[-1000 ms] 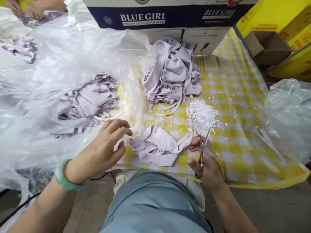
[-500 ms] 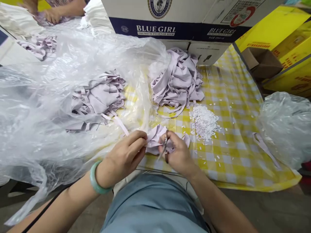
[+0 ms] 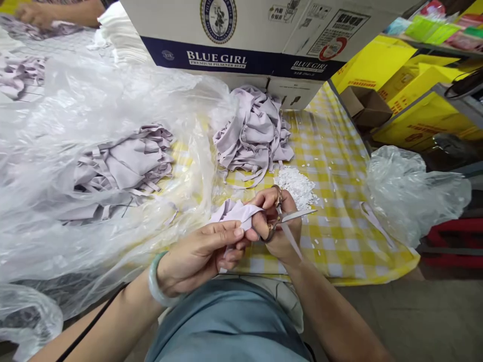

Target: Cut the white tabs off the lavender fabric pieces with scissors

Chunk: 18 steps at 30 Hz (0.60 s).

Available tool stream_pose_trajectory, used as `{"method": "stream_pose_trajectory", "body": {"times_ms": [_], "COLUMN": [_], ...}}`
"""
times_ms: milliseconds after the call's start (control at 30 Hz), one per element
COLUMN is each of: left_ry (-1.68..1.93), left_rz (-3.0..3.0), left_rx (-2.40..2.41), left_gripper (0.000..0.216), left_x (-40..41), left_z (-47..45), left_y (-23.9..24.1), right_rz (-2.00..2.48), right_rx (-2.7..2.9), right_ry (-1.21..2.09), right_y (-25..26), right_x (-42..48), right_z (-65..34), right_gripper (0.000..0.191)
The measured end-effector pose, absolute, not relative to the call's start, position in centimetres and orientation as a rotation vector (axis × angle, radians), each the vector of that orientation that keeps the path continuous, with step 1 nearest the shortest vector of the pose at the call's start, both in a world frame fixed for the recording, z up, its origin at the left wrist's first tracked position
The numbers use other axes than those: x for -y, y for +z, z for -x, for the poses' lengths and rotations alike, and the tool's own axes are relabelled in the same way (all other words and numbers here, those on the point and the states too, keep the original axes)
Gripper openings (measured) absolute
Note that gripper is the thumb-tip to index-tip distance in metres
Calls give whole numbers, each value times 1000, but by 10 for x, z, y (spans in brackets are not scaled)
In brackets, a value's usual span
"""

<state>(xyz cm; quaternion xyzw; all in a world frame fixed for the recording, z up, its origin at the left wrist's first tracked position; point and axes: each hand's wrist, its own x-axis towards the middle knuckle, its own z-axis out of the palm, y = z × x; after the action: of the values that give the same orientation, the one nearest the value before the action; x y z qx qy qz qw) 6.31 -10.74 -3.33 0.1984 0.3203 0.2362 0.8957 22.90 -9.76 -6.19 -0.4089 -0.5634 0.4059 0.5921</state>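
My left hand [image 3: 199, 254], with a green bangle on the wrist, pinches a pale lilac piece of cloth [image 3: 232, 211] just above the table's near edge. My right hand [image 3: 277, 221] is closed around small scissors [image 3: 289, 217], blades pointing right, and its fingers also touch the cloth. A strap of the cloth hangs down past my right wrist. A heap of small white cut bits [image 3: 296, 183] lies just beyond my right hand on the yellow checked tablecloth [image 3: 339, 236].
A loose heap of lilac cloth pieces [image 3: 252, 133] lies behind. A big clear plastic bag [image 3: 94, 166] holding more of them covers the left. A Blue Girl carton [image 3: 241, 40] stands at the back. Another plastic bag [image 3: 407, 193] sits right. Another person's hands [image 3: 37, 12] are far left.
My left hand came from the plastic bag to the cloth piece and both hands lifted it off the table. My right hand brought the scissors in from the white bits to the cloth.
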Motion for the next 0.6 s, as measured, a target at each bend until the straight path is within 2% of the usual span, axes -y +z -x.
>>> {"method": "stream_pose_trajectory", "body": {"times_ms": [167, 300, 400, 500, 600], "left_ry": [485, 608, 866, 1089, 1118], "left_rz": [-363, -497, -1033, -1549, -1302], "left_rx": [-634, -736, -959, -1140, -1068], "left_gripper": [35, 25, 24, 18, 19], "left_x": [105, 109, 112, 108, 98], "left_z": [-64, -56, -49, -50, -62], "left_y": [-35, -31, -22, -15, -21], "right_rz": [960, 892, 962, 1041, 1045], "right_rx": [1254, 1252, 1217, 1099, 1015], "right_ry": [965, 1035, 1057, 1249, 1416], "right_y": [-55, -50, -59, -79, -96], "right_x": [96, 87, 82, 89, 106], "right_z": [-221, -216, -208, -187, -170], "right_gripper": [25, 26, 25, 24, 23]}}
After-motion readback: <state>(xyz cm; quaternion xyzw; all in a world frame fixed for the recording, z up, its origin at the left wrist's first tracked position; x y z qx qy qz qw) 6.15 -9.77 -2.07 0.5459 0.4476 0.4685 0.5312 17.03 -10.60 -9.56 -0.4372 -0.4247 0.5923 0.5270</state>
